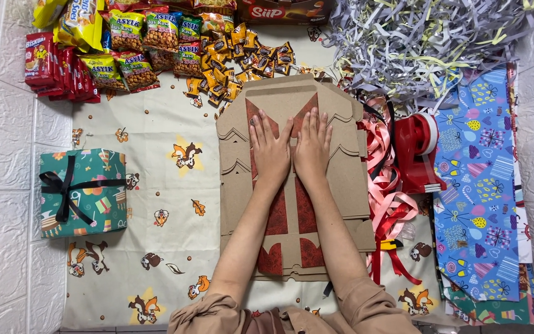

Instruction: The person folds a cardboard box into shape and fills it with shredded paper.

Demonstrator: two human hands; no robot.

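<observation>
My left hand point(271, 150) and right hand point(312, 148) lie flat and open, side by side, on the brown flat box point(292, 179) in the middle of the cloth point(156, 185). If I push unevenly, I think it might slide or bend crooked.

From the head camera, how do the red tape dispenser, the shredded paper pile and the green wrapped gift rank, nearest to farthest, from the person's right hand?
Measured from the right hand, flat on the cardboard:
1. Red tape dispenser, just to its right, beyond the pink ribbons.
2. Shredded paper pile, up and to the right, at the far edge.
3. Green wrapped gift, far to the left, past the left hand.
</observation>
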